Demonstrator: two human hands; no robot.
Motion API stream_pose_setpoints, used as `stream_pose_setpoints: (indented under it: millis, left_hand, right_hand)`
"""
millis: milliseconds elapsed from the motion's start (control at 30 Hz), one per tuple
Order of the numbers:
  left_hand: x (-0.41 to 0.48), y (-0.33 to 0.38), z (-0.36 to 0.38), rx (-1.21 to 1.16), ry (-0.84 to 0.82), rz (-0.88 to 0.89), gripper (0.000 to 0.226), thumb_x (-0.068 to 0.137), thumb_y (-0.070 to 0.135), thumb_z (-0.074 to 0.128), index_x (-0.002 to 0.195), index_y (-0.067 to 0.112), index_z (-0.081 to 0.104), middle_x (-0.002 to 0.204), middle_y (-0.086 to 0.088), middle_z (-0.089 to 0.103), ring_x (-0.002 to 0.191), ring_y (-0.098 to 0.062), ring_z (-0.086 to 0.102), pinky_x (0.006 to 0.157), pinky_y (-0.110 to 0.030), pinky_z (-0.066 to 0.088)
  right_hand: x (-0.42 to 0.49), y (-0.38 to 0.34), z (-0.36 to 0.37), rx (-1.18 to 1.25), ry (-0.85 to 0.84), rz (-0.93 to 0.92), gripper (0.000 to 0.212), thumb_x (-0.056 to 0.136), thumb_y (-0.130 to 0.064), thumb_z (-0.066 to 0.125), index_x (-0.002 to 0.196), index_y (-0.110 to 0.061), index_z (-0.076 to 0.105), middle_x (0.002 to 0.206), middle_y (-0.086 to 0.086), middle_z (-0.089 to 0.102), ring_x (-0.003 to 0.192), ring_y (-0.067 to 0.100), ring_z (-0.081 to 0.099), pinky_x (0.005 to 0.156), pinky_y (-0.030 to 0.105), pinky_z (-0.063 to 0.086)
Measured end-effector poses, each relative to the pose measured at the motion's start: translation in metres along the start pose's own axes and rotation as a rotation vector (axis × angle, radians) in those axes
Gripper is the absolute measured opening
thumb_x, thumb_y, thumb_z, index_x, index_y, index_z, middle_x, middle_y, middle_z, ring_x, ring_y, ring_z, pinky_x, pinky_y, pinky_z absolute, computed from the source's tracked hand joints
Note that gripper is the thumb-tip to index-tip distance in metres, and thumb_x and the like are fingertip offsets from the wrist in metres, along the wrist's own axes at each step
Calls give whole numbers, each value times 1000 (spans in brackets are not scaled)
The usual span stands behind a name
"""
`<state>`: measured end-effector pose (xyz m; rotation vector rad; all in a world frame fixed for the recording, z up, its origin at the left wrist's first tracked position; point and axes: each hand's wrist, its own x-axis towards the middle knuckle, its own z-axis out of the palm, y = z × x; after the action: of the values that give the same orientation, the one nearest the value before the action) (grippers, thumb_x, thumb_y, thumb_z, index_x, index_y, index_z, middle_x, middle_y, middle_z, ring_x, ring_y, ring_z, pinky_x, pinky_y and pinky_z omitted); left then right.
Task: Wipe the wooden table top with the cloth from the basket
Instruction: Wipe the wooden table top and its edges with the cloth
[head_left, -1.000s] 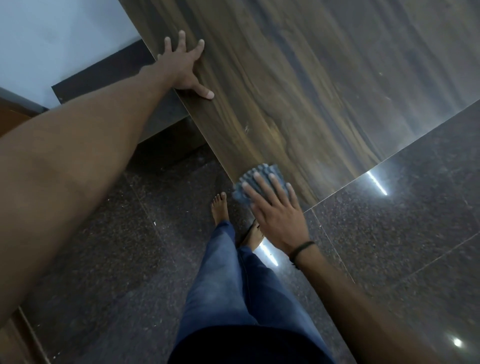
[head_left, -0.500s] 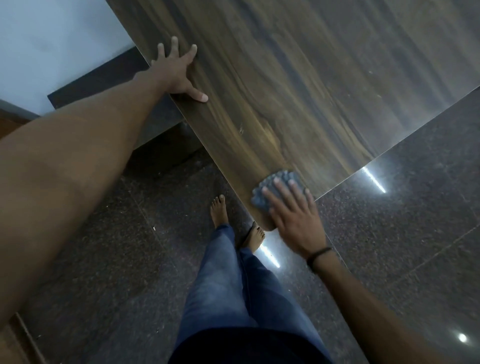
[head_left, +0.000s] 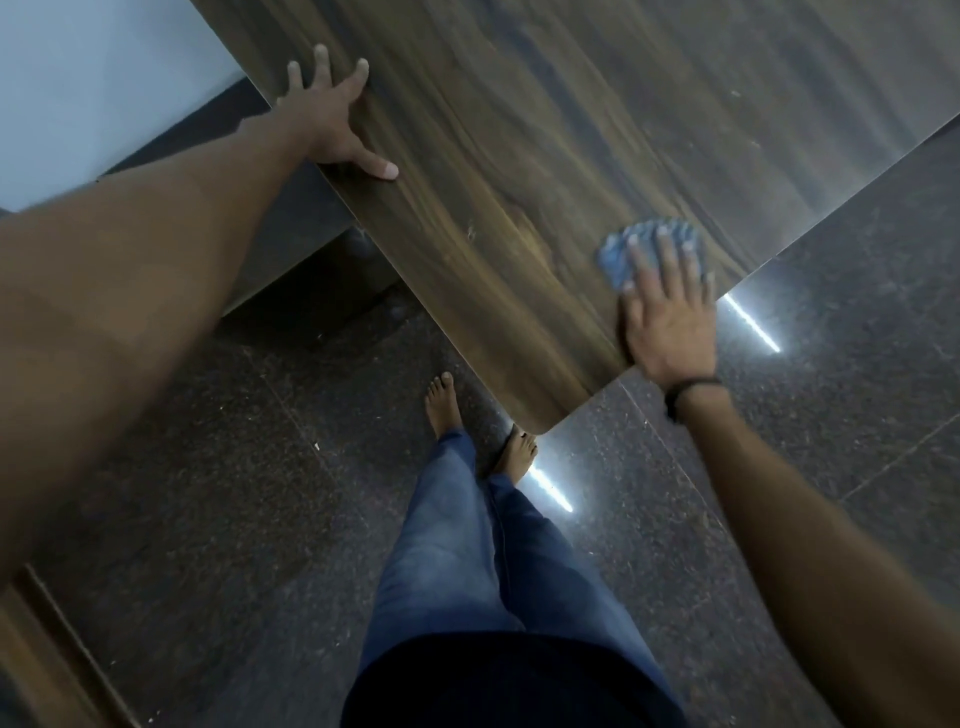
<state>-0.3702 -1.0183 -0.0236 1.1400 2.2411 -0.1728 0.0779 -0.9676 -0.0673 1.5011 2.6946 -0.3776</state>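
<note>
- My right hand (head_left: 667, 317) lies flat on the cloth (head_left: 615, 257). The fingers (head_left: 670, 254) are straight and a little spread. The hand presses the cloth down and does not clench it.
- The cloth is blue-grey and bunched. It lies on the wooden table top (head_left: 519, 156), just beside the edge on my right and not far from the rounded near corner.
- My left hand (head_left: 332, 119) is released as well, palm down with the fingers spread. It rests on the left edge of the table top, well apart from the cloth. I judge that it supports me while I lean.
- The step in hand, as I judge it, is to wipe the strip along the right edge. To do it well, I should press with the palm and all the fingers, so that the cloth travels with my hand and does not slip out.
- The strokes should overlap, so that no unwiped strip is left between them.
- The risk is at the edge. The heel of my right hand hangs over the floor (head_left: 208, 441), and the cloth could be pushed off the table. I would turn each stroke toward the middle before the cloth reaches the edge.
- The further part of the table top shines and shows a few small pale specks. I think it needs wiping too, and I would have to step along the table to reach it.
- The basket is not in view.
</note>
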Motion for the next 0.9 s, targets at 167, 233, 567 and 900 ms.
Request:
stream_pose_setpoints:
  millis: [167,233,567,900]
  left_hand:
    - [0,2,-1,8,-10,-10,130,67,60,81,157,40,-12,164,-5,-25,149,-39,-19,117,-69,6]
    - [0,2,-3,-7,-41,-21,133,64,62,81,156,41,-13,164,-5,-27,149,-39,-20,117,-69,6]
    - [-3,7,-9,-26,-93,-46,134,65,63,81,155,41,-15,162,-3,-31,148,-38,-24,117,-67,4]
    - [-2,5,-12,-19,-108,-35,134,66,62,81,155,41,-16,162,-5,-32,148,-40,-24,117,-66,2]
  right_hand:
    - [-55,-49,19,-2,-22,-96,55,107,-38,30,160,-31,18,169,4,10,155,32,6,120,63,17]
    - [-120,-79,37,-24,-61,-240,56,107,-38,35,160,-33,20,169,1,12,155,29,8,121,60,20]
    - [-61,-100,36,-20,-26,-223,55,108,-40,26,161,-32,16,169,0,8,156,28,4,122,59,14]
    - [-76,-37,28,-88,-84,-359,54,107,-41,27,159,-37,19,168,-3,14,156,24,4,124,55,5]
